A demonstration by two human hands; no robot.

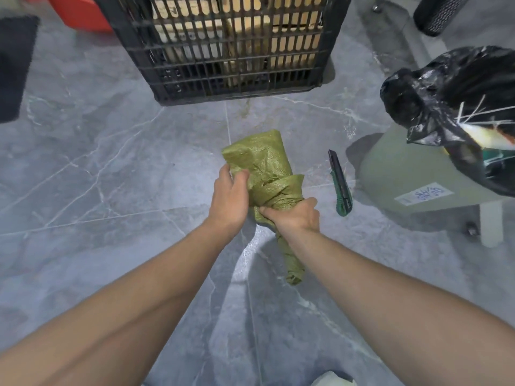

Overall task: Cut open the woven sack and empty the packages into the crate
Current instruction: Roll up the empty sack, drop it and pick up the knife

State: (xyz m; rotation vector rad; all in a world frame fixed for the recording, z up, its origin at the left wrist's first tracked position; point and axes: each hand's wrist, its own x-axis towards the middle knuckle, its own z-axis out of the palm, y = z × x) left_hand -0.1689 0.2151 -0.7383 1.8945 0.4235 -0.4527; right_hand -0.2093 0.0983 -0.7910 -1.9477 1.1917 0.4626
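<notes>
The green woven sack [267, 165] is rolled and twisted into a tight bundle above the floor, with one tail hanging down below my right wrist. My left hand [230, 196] grips the bundle's left side. My right hand [296, 215] is clenched around its knotted middle. A black slatted crate [327, 32] stands on the floor ahead, and tan cardboard packages [289, 43] show through its bars. A green utility knife [340, 183] lies on the tiles just right of my hands.
A grey bin [401, 174] lined with a black plastic bag [434, 90] stands at the right. A dark object [14, 68] sits at the left edge, something red [80, 12] behind the crate, a black mesh cylinder [437, 12] top right.
</notes>
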